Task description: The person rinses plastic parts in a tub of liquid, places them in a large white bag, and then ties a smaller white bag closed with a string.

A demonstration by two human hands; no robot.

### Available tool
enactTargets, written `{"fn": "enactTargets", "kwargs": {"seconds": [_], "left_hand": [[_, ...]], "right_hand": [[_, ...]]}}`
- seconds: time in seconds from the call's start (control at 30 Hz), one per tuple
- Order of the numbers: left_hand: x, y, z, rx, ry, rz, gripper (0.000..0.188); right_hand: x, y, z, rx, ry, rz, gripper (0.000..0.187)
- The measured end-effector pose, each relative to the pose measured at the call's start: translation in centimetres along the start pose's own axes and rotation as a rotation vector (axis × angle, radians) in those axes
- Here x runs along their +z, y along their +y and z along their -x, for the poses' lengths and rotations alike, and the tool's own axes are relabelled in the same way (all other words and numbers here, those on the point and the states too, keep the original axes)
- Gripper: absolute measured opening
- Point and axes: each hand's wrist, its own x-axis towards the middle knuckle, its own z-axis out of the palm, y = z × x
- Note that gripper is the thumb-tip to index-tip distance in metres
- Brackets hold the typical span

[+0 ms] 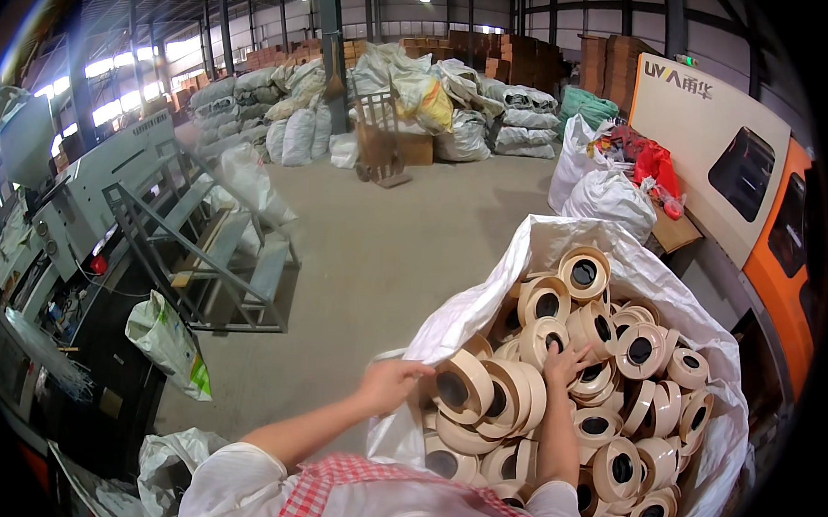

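Observation:
A large white woven sack (545, 228) stands open in front of me, full of cream-coloured round plastic parts (636, 351) with black centres. At its near left rim is my left hand (391, 385), fingers closed on the sack's edge beside a cream ring-shaped part (464, 386). My right hand (565, 363) reaches in among the parts, its fingers spread. Those fingers touch the parts around them, and a round part (545, 341) lies just above the hand. Part of the right hand's grip is hidden by the pile.
Grey metal steps (222, 256) stand at left, near a machine (83, 188). A white-and-green bag (169, 344) sits on the floor (386, 232). An orange-and-cream machine (711, 139) borders the right. Filled sacks (291, 135) and a hand cart (380, 141) stand farther back.

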Motion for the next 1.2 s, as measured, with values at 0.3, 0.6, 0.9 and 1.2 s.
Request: {"fn": "enactTargets", "kwargs": {"seconds": [0.3, 0.6, 0.9, 1.2], "left_hand": [[0.3, -0.8, -0.6, -0.017, -0.012, 0.047, 0.031], [0.2, -1.0, -0.5, -0.069, -0.016, 0.026, 0.03], [0.5, -1.2, -0.5, -0.017, 0.028, -0.014, 0.032], [0.1, -1.0, -0.4, -0.08, 0.014, 0.052, 0.028]], "right_hand": [[0.2, -5.3, 0.1, 0.059, -0.092, -0.299, 0.051], [1.4, -5.8, -1.1, 0.074, 0.02, -0.318, 0.047], [1.9, -5.1, -1.2, 0.027, 0.03, -0.366, 0.046], [1.8, -5.2, -1.4, 0.044, 0.05, -0.388, 0.045]]}}
